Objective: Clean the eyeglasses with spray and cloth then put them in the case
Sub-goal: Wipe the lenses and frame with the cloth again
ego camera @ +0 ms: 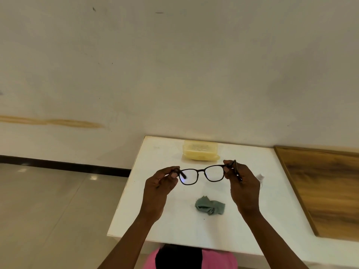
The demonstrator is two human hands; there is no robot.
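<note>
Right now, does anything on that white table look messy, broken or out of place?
Little stands out. The grey-green cleaning cloth lies crumpled on the white table, not folded. The dark-framed eyeglasses look intact, held up level by the left hand and right hand. The translucent yellow case sits squarely.

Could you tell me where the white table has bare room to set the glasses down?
Bare patches: left of the grey cloth toward the white table edge, and between cloth and yellow case. The right side, behind the right hand, looks more crowded.
</note>
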